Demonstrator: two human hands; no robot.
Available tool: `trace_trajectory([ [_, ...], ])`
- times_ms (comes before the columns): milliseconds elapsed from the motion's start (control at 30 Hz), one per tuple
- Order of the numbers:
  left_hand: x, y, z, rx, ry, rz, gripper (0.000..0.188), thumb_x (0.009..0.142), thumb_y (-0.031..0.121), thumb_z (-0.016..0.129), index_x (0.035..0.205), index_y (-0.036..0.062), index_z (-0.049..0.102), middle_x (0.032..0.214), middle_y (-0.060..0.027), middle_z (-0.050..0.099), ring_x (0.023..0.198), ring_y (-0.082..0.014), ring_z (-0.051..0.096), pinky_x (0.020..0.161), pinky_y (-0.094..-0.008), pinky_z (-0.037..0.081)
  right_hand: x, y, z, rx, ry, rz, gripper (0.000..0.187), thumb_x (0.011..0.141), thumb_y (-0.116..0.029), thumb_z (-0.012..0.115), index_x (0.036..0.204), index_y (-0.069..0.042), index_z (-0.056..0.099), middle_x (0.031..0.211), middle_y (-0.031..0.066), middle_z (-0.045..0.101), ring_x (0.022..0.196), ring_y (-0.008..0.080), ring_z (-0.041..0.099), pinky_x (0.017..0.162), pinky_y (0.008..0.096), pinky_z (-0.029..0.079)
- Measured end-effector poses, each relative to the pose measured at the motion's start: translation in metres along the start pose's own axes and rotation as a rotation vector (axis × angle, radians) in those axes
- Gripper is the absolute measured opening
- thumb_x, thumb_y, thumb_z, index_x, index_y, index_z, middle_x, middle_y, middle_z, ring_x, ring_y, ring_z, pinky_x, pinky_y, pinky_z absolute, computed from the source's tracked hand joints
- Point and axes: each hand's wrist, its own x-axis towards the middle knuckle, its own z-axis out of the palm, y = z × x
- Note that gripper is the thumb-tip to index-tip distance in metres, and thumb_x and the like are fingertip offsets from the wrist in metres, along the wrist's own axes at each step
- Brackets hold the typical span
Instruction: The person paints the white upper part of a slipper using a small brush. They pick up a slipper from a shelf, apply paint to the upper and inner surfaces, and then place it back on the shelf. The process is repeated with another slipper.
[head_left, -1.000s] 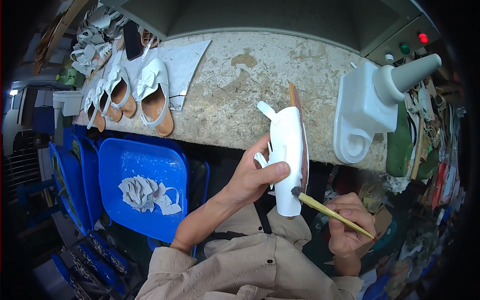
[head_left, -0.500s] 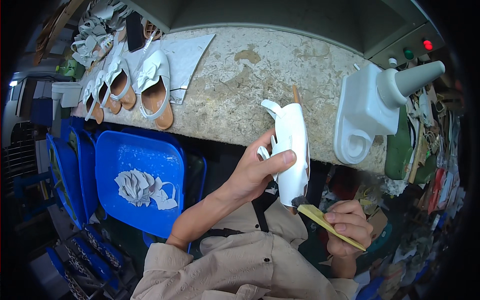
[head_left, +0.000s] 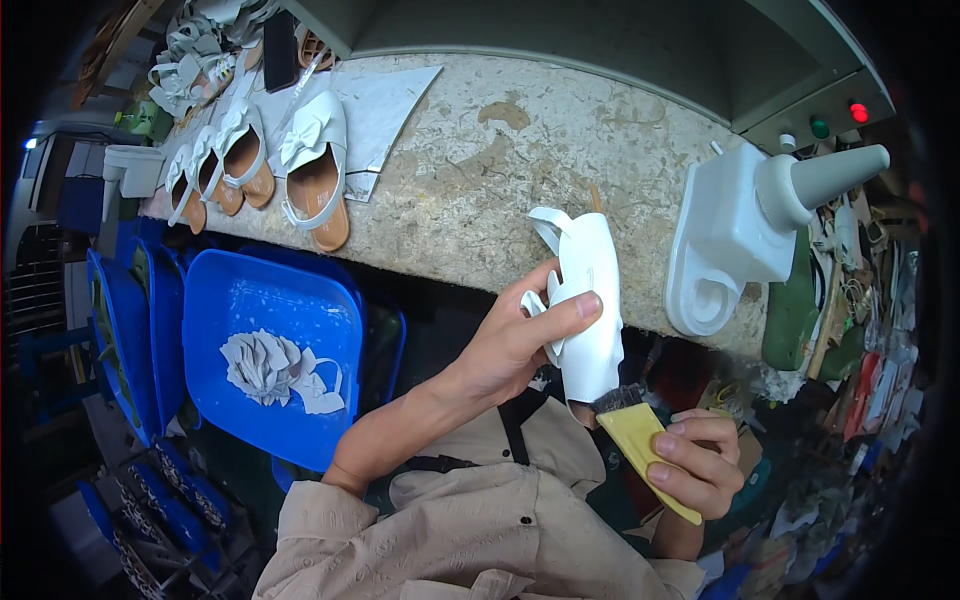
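Note:
A white sandal [head_left: 598, 270] with a thin strap and a brown insole edge is gripped in my left hand [head_left: 515, 340]. The thumb lies across its white side and the fingers wrap behind it. My right hand [head_left: 705, 465] is closed on a flat yellow brush [head_left: 645, 440] with dark bristles. These bristles touch the sandal's lower end, above my lap. At the left of the bench, several finished-looking white sandals [head_left: 312, 165] with bows and tan insoles stand in a row.
A white dispenser-like container [head_left: 730, 230] with a grey cone stands on the worn bench [head_left: 480, 180] at the right. A blue tub [head_left: 215, 370] holding white cut pieces [head_left: 265, 365] sits at the left below. A grey housing [head_left: 560, 30] with red and green lights rises behind.
The yellow brush has turned so its broad face shows, with its bristles still at the sandal's lower end. The sandal's far tip is tilted slightly differently; both grips hold.

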Motion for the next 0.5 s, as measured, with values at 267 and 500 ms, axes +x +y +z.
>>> trace_trajectory([
  [267, 0.0, 0.0, 0.0, -0.034, 0.0, 0.031, 0.06, 0.09, 0.03, 0.07, 0.135, 0.0013, 0.043, 0.108, -0.0092, 0.06, 0.098, -0.017, 0.063, 0.084, -0.0348, 0.054, 0.005, 0.012, -0.01, 0.083, 0.034, -0.131, 0.024, 0.071, -0.007, 0.077, 0.095, -0.007, 0.073, 0.099, 0.0108, 0.071, 0.085, 0.0243, 0.063, 0.068, 0.0357, 0.058],
  [500, -0.001, 0.002, -0.002, -0.009, -0.019, 0.031, 0.063, 0.088, 0.03, 0.07, 0.137, 0.003, 0.04, 0.108, -0.0083, 0.06, 0.099, -0.0159, 0.061, 0.087, -0.0339, 0.052, 0.015, 0.004, -0.013, 0.071, -0.054, -0.096, 0.019, 0.074, -0.006, 0.077, 0.092, -0.003, 0.071, 0.09, 0.0141, 0.072, 0.078, 0.0243, 0.064, 0.062, 0.0334, 0.056],
])
